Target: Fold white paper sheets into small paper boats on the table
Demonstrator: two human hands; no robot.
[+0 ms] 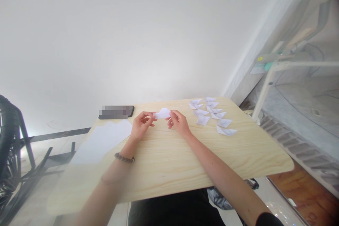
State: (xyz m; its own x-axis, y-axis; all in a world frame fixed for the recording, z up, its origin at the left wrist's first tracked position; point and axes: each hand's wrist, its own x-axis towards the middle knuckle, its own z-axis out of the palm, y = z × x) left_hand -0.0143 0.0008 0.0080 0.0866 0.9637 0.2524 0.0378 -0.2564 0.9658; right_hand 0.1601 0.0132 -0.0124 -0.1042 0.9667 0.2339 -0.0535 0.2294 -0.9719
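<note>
A small folded white paper [162, 113] is held up over the middle of the table, with a raised peak along its top edge. My left hand [142, 124] pinches its left end, thumb against fingers; a dark beaded bracelet is on that wrist. The right end is pinched by my right hand [178, 122], its lower fingers curled beneath. Several folded paper boats [224, 130] lie in a loose group on the table's right side. White paper sheets [103, 141] lie flat to the left of my left hand.
A dark phone-like object [116, 112], partly pixelated, lies at the back left of the light wooden table [169, 169]. Behind the table rises a white wall. A black woven chair [10, 148] stands left, and a white metal frame [267, 88] at right.
</note>
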